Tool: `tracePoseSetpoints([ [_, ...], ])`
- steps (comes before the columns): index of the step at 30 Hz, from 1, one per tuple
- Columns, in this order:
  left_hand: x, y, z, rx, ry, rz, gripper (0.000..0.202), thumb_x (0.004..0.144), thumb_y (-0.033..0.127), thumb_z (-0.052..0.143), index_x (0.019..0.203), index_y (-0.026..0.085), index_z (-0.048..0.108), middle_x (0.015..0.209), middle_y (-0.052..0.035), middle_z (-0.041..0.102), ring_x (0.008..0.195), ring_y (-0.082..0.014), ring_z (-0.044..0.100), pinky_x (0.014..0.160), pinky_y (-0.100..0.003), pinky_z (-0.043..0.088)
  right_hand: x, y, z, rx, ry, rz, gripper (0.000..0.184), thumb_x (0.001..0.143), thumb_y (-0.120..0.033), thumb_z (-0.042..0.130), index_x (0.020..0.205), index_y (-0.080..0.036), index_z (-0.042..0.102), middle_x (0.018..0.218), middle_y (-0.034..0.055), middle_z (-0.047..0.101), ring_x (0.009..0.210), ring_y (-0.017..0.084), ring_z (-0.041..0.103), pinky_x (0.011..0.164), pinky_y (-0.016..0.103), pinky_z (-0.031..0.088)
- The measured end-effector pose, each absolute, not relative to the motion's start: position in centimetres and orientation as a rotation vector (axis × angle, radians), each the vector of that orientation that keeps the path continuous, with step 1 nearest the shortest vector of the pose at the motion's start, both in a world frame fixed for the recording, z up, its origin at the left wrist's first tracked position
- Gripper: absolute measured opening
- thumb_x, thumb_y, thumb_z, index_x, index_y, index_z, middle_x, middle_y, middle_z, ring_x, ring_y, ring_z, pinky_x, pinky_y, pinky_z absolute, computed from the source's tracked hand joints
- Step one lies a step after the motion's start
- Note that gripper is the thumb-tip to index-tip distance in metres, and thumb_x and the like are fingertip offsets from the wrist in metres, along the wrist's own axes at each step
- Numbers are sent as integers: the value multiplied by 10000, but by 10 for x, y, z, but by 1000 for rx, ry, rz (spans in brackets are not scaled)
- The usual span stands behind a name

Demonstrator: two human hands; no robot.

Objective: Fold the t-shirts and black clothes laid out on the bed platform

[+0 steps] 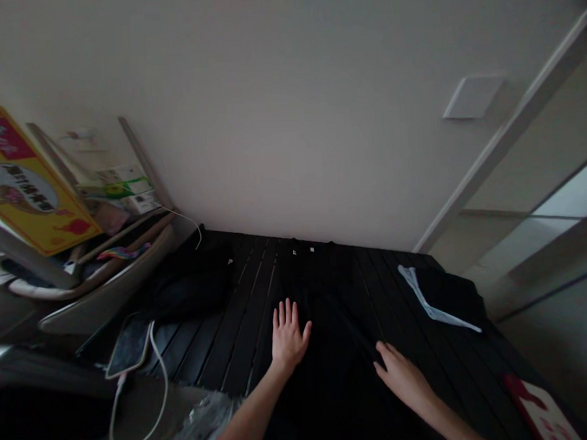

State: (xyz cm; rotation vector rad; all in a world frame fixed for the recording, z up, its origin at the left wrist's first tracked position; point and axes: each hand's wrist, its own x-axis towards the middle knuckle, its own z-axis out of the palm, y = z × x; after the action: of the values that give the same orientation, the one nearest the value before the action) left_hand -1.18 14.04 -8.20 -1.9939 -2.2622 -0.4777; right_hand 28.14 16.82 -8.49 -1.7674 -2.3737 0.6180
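Note:
A black garment point(328, 348) lies spread on the dark slatted table in front of me. Its exact kind is hard to make out in the dim light. Small white tags point(312, 249) show near its far end. My left hand point(287, 337) rests flat on the cloth's left part, fingers stretched and the thumb apart. Over the garment's right side is my right hand point(402, 374), its fingers extended close together and the thumb held away from them. Those fingertips touch or nearly touch a long fold in the cloth; I see nothing held in either hand.
On the slatted table point(239, 313), a black bundle point(192, 283) and a phone point(128, 347) with a white cable lie left. Folded dark cloth with a pale edge point(447, 297) and a red-and-white item point(542, 407) lie right. A chair point(106, 286) holds a yellow box point(33, 179). Behind is a wall.

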Motion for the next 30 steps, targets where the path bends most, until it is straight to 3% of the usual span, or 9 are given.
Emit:
tracePoseSetpoints([
  [3,-11,140,-83,-1984,-2257,-502,619,943,518,298,1418,134,396,1506,-129,349,1409,-298,265,1134,-526,244,299,144,-86,-1859,-2404,596,330,849,-215,453,1152,-160,573,1160,160,660,1075,233,629,878,314,470],
  [6,-11,140,-80,-1973,-2270,-536,579,949,477,316,1382,113,438,1481,-150,389,1392,-292,304,1132,-505,258,303,127,-64,-1917,-2419,440,310,900,-221,402,1161,-167,560,1052,132,703,930,227,686,755,291,495],
  [10,-10,136,-69,-2004,-2232,-661,429,957,328,339,1307,139,501,1439,-129,455,1353,-256,376,1099,-477,317,272,105,-13,-1842,-2463,162,325,958,-243,302,1156,-182,552,857,111,724,709,219,705,554,259,456],
  [13,-8,124,-60,-2063,-2144,-745,393,943,218,344,1302,157,492,1442,-103,456,1364,-232,353,1088,-474,323,227,84,5,-1713,-2493,164,357,975,-265,253,1109,-208,579,809,109,723,684,223,705,520,254,451],
  [17,-13,93,-57,-2228,-2087,-649,435,914,168,379,1342,181,455,1459,-88,438,1378,-213,329,1094,-473,309,177,48,-17,-1598,-2656,334,368,906,-170,401,1243,-149,548,1015,178,708,769,266,715,611,317,526],
  [20,-29,62,-60,-2445,-1995,-470,447,909,178,399,1351,210,457,1451,-66,453,1358,-194,369,1095,-445,325,172,29,-38,-1509,-2737,477,465,869,-264,508,1306,-105,519,1232,246,604,869,314,702,710,399,553],
  [25,-72,18,-59,-2576,-1795,-362,485,917,168,378,1396,226,416,1474,-44,423,1357,-155,376,1103,-377,344,221,49,-32,-1314,-2602,668,413,955,-355,336,1211,-195,617,1218,125,639,1042,235,652,899,345,509],
  [28,-92,3,-54,-2596,-1761,-316,610,823,41,363,1404,223,407,1480,-28,412,1354,-139,377,1107,-367,342,259,69,-29,-1229,-2634,566,423,915,-245,377,1298,-233,555,1297,90,590,1118,215,606,970,348,473],
  [30,-101,-5,-52,-2614,-1752,-268,731,730,-19,352,1419,226,380,1499,-16,378,1369,-138,351,1118,-380,322,278,73,-35,-1110,-2740,474,578,831,-131,426,1388,-281,452,1396,60,509,1236,213,515,1047,370,410],
])
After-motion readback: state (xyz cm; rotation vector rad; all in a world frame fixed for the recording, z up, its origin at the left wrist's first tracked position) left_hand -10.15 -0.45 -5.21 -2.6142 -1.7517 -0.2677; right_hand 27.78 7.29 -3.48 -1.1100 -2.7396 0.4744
